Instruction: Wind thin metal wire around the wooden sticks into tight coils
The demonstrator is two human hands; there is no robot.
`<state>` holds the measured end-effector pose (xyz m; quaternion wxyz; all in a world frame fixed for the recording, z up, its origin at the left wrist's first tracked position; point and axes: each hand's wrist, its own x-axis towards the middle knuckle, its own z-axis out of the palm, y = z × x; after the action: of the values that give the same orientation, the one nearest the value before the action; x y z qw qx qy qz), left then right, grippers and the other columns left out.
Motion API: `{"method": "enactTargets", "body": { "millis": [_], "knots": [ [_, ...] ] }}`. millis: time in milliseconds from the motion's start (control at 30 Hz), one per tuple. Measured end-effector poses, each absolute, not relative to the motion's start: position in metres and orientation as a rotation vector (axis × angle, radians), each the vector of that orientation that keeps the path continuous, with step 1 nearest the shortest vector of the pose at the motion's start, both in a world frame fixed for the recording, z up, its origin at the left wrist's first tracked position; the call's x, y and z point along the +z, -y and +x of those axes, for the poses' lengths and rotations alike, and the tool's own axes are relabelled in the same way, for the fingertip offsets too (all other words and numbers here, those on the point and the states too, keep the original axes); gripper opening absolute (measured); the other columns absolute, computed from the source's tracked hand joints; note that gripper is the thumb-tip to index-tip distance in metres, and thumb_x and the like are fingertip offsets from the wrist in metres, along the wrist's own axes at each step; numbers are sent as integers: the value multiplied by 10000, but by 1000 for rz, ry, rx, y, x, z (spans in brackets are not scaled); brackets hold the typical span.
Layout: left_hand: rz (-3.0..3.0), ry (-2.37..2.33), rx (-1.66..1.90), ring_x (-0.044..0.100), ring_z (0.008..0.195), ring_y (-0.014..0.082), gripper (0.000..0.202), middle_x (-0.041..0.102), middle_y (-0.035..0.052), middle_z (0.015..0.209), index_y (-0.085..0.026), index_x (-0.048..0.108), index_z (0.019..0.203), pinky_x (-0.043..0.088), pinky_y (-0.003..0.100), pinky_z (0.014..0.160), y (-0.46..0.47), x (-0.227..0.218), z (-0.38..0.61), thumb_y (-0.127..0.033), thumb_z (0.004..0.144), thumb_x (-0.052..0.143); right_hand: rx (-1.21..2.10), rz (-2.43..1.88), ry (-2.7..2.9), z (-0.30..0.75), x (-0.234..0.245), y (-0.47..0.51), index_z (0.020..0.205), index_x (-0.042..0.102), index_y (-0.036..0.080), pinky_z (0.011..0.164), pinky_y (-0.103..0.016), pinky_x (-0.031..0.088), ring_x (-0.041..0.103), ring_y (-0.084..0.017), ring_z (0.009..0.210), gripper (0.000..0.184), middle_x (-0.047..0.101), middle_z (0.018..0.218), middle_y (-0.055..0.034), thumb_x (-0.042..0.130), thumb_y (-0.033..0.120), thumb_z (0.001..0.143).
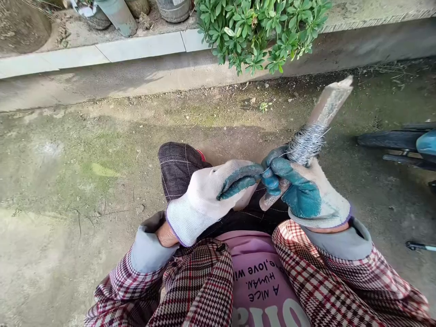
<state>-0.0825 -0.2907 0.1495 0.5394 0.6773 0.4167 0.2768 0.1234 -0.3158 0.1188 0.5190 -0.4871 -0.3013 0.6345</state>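
Both my hands wear white gloves with teal-coated fingers. My right hand [308,193] is wrapped round a flat wooden stick [329,105] that points up and to the right. A coil of thin grey wire [306,143] is wound around the stick just above that hand. My left hand [213,195] is closed in a pinch, its fingertips touching the right hand's fingertips, where a thin strand of wire leads off the coil. Both hands are held over my lap, above dark checked trousers [177,165].
Bare, mossy concrete ground [85,172] spreads to the left and ahead. A low ledge [136,47] with a leafy green bush [259,32] and pots [173,9] runs along the top. Part of a scooter [408,141] stands at the right edge.
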Motion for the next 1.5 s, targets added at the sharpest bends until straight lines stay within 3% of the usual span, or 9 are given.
{"method": "enactTargets", "body": {
  "millis": [133,333,467,633,867,1233,1500],
  "knots": [
    [1756,-1014,678,794,931,199,239,831,35,1064,-233,784,1158,641,292,889,292,154,-84,-319,938,747,1548,-1120,672,120,120,312,689,726,208,399,-244,493,544,-117,478,256,608,583,10,884,394,768],
    [1765,-1025,678,786,934,197,220,825,40,1047,-200,778,1114,645,285,851,289,150,-84,-347,973,696,1515,-1134,749,123,116,316,654,681,234,439,-285,535,557,-140,532,293,641,662,-12,860,390,825],
    [2047,-975,702,781,886,175,206,819,42,1031,-208,763,1131,639,277,845,284,144,-85,-314,1011,633,1500,-1169,748,122,117,315,679,699,243,403,-287,504,538,-144,513,272,635,648,-11,871,409,808],
    [2712,-641,803,765,982,246,256,799,141,1117,-129,698,1225,641,387,879,274,135,-93,-248,1047,556,1572,-1117,634,119,117,313,737,733,220,420,-260,485,538,-128,513,242,635,643,2,902,393,752],
    [2899,-526,632,727,1028,252,346,752,132,1220,-222,658,1333,632,445,878,265,132,-101,-182,1023,512,1638,-1031,625,119,115,314,744,713,196,491,-222,448,526,-99,543,223,596,626,17,828,358,846],
    [2779,-545,732,723,893,209,242,782,64,1075,-260,744,1165,599,372,808,249,135,-100,-177,1001,588,1645,-1065,618,119,112,313,735,702,209,446,-233,430,522,-108,533,259,606,645,15,848,404,821],
    [1927,-969,629,717,786,176,131,764,38,864,-172,770,909,603,286,752,264,138,-86,-286,928,707,1519,-1186,640,116,111,313,667,689,221,416,-264,473,543,-124,518,248,643,646,0,876,340,778]
  ]
}}
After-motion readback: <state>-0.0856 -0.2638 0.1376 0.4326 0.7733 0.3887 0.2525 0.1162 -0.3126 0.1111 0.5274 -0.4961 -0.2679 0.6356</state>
